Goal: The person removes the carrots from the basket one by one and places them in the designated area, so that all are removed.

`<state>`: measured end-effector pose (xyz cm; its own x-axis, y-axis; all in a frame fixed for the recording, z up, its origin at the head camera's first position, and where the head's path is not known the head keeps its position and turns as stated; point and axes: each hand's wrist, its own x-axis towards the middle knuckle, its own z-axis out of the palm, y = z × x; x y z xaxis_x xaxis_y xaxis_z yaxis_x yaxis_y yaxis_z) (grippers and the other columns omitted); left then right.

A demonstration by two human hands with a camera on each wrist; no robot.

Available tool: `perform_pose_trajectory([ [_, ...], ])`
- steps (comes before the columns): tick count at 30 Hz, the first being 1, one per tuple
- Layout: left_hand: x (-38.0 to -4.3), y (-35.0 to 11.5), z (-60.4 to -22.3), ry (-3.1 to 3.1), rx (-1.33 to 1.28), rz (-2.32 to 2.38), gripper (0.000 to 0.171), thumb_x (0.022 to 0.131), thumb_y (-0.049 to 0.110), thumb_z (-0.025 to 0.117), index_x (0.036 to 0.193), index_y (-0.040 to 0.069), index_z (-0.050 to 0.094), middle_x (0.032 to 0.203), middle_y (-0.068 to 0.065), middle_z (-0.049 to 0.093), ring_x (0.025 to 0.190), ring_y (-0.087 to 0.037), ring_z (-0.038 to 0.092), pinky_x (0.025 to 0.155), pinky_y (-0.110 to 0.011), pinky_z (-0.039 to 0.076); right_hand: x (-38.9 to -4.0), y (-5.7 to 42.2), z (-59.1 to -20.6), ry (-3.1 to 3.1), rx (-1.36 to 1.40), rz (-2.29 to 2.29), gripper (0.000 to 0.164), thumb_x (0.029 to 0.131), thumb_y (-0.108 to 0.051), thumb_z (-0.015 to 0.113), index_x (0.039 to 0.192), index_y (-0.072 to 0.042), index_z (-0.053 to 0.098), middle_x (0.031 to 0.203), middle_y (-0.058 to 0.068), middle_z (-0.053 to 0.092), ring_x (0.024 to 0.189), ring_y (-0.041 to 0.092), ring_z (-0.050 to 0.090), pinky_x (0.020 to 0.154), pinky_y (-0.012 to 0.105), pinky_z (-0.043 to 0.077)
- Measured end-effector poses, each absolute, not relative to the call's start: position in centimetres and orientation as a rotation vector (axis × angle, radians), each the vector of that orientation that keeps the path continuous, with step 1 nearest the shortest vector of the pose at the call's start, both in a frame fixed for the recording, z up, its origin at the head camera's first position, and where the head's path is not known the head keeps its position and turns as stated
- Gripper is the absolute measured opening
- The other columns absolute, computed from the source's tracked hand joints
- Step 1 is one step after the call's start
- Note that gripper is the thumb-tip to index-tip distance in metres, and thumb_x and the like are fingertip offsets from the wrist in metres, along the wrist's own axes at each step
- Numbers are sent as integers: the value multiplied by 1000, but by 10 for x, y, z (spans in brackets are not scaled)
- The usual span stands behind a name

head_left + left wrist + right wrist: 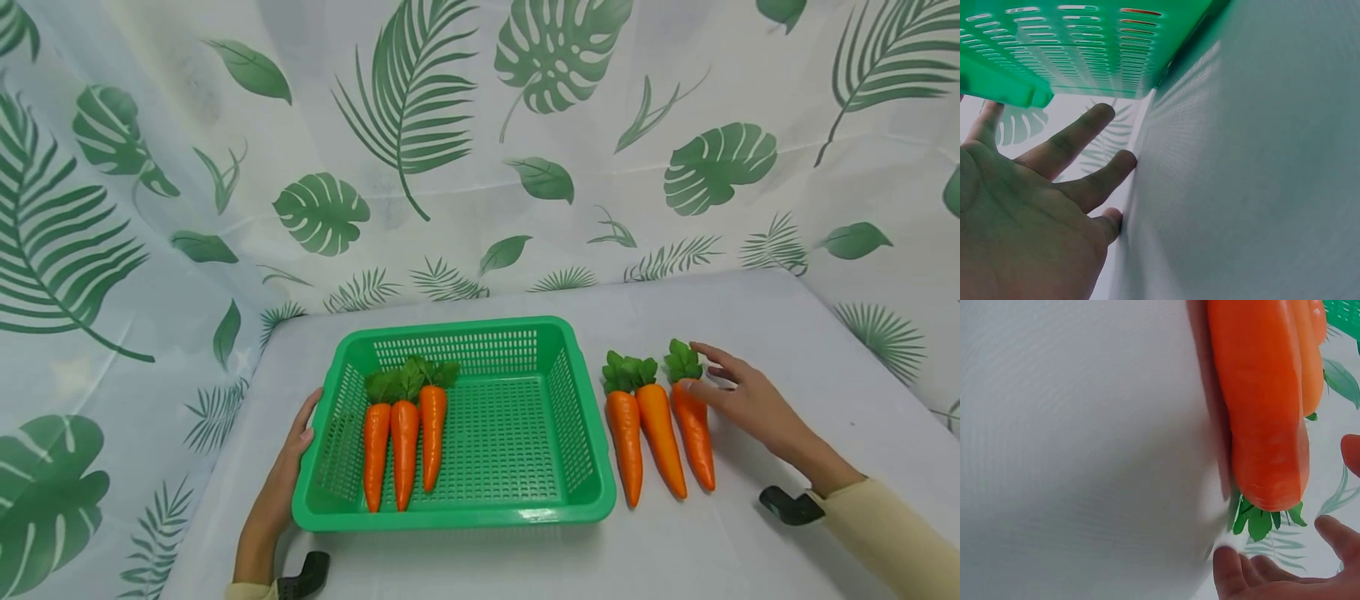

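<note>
The left hand [291, 454], fingers spread, is being rested against the left side of the green basket [450, 521], where three carrots [405, 454] are being held. The right hand [750, 404] is being poised, fingers parted, about the top of the rightmost carrot [696, 442]; contact is perhaps being made. That carrot and two others [648, 437] are being borne by the white bench [757, 325], beside the basket. The bench is being backed by leaf-printed cloth [450, 208].

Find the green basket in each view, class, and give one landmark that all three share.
Head: green basket just left of centre, in the lower half.
Left wrist: across the top left, above the left hand.
Right wrist: only a small piece, top right corner.
Shared landmark: leaf-print sheet.
</note>
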<state>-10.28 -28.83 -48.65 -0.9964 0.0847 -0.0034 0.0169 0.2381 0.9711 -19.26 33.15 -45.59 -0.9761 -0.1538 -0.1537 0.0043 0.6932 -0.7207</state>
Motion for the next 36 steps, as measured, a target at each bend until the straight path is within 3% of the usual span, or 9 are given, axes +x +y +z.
perform_pose_trajectory([
  [7, -104, -287, -486, 2422, 113, 1907, 58, 118, 43, 19, 174, 31, 12, 177, -6, 11, 149, -21, 26, 103, -19, 36, -195, 333, -448, 2741, -101, -1171, 86, 108, -50, 56, 172, -9, 15, 170, 35, 13, 141, 70, 28, 101, 82, 34],
  [21, -106, -286, -485, 2406, 103, 1914, 58, 118, 44, 20, 174, 31, 12, 177, -5, 10, 152, -26, 23, 105, -21, 35, -207, 323, -423, 2759, -118, -1188, 85, 109, -49, 55, 174, -14, 13, 172, 32, 13, 142, 71, 25, 101, 83, 33],
  [26, -105, -286, -485, 2411, 106, 1909, 58, 118, 44, 20, 174, 31, 12, 177, -7, 10, 152, -29, 22, 108, -28, 33, -212, 317, -416, 2759, -152, -1192, 84, 109, -50, 55, 174, -15, 14, 172, 31, 15, 143, 69, 26, 101, 83, 33],
  [36, -102, -287, -485, 2418, 68, 1906, 58, 118, 45, 20, 174, 32, 12, 177, -5, 11, 149, -22, 25, 103, -19, 36, -223, 294, -406, 2750, -193, -1210, 83, 110, -51, 54, 174, -15, 16, 171, 33, 18, 146, 65, 27, 103, 78, 36],
])
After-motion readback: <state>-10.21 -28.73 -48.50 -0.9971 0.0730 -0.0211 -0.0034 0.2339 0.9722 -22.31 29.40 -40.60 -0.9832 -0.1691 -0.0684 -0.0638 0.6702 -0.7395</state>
